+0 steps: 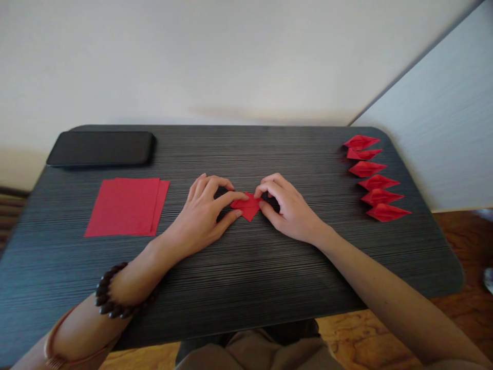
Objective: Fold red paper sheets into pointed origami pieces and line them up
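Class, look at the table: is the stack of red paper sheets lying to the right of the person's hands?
No, the red paper sheets lie left of both the left hand and the right hand.

Red paper piece point(247, 206); 6 red folded shapes point(375, 182); dark striped table point(246, 277); seemingly black phone point(100, 148).
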`<state>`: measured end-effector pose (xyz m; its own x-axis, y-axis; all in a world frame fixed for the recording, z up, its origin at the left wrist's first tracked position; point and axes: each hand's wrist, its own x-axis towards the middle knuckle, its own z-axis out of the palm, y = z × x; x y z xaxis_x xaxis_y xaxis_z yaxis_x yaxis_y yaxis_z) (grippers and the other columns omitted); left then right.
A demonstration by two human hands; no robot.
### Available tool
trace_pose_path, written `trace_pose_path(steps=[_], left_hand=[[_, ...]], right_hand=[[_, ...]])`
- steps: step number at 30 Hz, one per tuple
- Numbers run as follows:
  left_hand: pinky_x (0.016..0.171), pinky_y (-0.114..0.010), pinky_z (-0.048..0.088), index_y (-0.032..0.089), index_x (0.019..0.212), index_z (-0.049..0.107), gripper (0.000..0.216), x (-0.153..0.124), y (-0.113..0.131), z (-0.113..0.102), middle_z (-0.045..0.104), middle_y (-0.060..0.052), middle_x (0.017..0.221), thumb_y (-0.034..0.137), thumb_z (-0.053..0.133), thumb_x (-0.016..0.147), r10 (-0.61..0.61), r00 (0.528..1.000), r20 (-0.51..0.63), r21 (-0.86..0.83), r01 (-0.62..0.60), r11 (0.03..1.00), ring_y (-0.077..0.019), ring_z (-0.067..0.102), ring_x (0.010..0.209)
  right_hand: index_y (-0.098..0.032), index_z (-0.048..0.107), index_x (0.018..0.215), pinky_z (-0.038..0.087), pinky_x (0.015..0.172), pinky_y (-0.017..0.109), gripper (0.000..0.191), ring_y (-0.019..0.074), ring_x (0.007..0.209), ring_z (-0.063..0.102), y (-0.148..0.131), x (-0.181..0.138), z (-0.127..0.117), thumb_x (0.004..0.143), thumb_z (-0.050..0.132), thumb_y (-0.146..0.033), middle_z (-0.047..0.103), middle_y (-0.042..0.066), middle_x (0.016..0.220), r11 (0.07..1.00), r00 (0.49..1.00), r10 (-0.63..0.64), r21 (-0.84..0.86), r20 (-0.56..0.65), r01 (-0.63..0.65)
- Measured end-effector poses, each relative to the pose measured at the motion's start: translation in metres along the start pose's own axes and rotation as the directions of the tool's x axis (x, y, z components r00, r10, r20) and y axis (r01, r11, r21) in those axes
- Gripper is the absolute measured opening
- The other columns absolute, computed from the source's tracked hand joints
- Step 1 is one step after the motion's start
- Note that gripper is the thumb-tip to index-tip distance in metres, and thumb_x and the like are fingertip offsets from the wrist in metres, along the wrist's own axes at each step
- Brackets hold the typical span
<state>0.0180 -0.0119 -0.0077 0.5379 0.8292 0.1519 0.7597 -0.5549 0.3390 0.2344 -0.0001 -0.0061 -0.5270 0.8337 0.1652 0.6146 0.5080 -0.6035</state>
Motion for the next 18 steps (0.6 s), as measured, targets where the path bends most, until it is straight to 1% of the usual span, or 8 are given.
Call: trace_pose_path(steps=[3,6,9,12,15,18], left_hand=[[0.109,-0.051,0.022,0.027,0.115,0.060,0.028,0.001,0.000,-0.001,0.048,-0.006,0.112,0.031,0.047,0.090,-0.014,1.000,-0.005,-0.012,0.014,1.000,-0.0227,0.043,0.111],[0.109,-0.051,0.023,0.027,0.115,0.061,0.028,0.001,0.001,-0.001,0.049,-0.006,0.111,0.026,0.046,0.091,-0.026,1.000,-0.002,-0.028,0.026,0.999,-0.0218,0.045,0.110],[0.109,-0.052,0.022,0.028,0.115,0.061,0.029,0.001,0.000,-0.002,0.050,-0.006,0.111,0.026,0.046,0.091,-0.026,1.000,-0.008,-0.037,0.026,0.999,-0.0219,0.045,0.110],[0.110,-0.053,0.020,0.030,0.115,0.061,0.028,0.001,-0.003,-0.002,0.052,-0.005,0.112,0.031,0.050,0.089,0.003,1.000,0.003,-0.064,-0.003,0.998,-0.0224,0.045,0.112],[0.111,-0.051,0.019,0.030,0.115,0.062,0.030,0.002,-0.008,-0.004,0.055,-0.003,0.115,0.037,0.056,0.086,0.051,0.998,0.033,-0.122,-0.046,0.991,-0.0224,0.045,0.114],[0.110,-0.048,0.021,0.028,0.112,0.063,0.028,0.003,-0.011,-0.004,0.058,-0.003,0.114,0.037,0.056,0.087,0.063,0.998,0.022,-0.151,-0.059,0.987,-0.0215,0.047,0.113]], right_hand=[[-0.021,0.053,0.096,0.041,0.082,0.036,0.011,0.0197,0.093,0.052,-0.001,0.000,0.002,0.085,0.052,-0.021,0.053,0.006,0.101,0.999,1.000,0.015,-0.031,-0.011,-0.015],[-0.022,0.053,0.097,0.041,0.082,0.035,0.016,0.0193,0.093,0.052,0.000,0.000,0.001,0.084,0.050,-0.014,0.053,0.005,0.101,1.000,1.000,0.005,-0.017,0.011,-0.004],[-0.023,0.054,0.097,0.041,0.082,0.035,0.020,0.0188,0.094,0.052,0.001,0.001,-0.003,0.083,0.047,-0.010,0.053,0.005,0.102,1.000,0.999,-0.007,0.028,0.046,0.005],[-0.023,0.054,0.097,0.041,0.084,0.036,0.023,0.0192,0.096,0.051,0.002,0.001,-0.007,0.081,0.047,-0.007,0.054,0.005,0.102,0.998,0.997,-0.022,0.057,0.076,0.017],[-0.022,0.054,0.100,0.041,0.087,0.037,0.027,0.0198,0.098,0.051,0.003,0.000,-0.009,0.079,0.047,-0.006,0.055,0.005,0.104,0.997,0.996,-0.042,0.061,0.084,0.037],[-0.021,0.053,0.101,0.041,0.088,0.037,0.028,0.0206,0.098,0.051,0.004,0.000,-0.009,0.078,0.049,-0.006,0.056,0.006,0.105,0.998,0.995,-0.056,0.038,0.081,0.053]])
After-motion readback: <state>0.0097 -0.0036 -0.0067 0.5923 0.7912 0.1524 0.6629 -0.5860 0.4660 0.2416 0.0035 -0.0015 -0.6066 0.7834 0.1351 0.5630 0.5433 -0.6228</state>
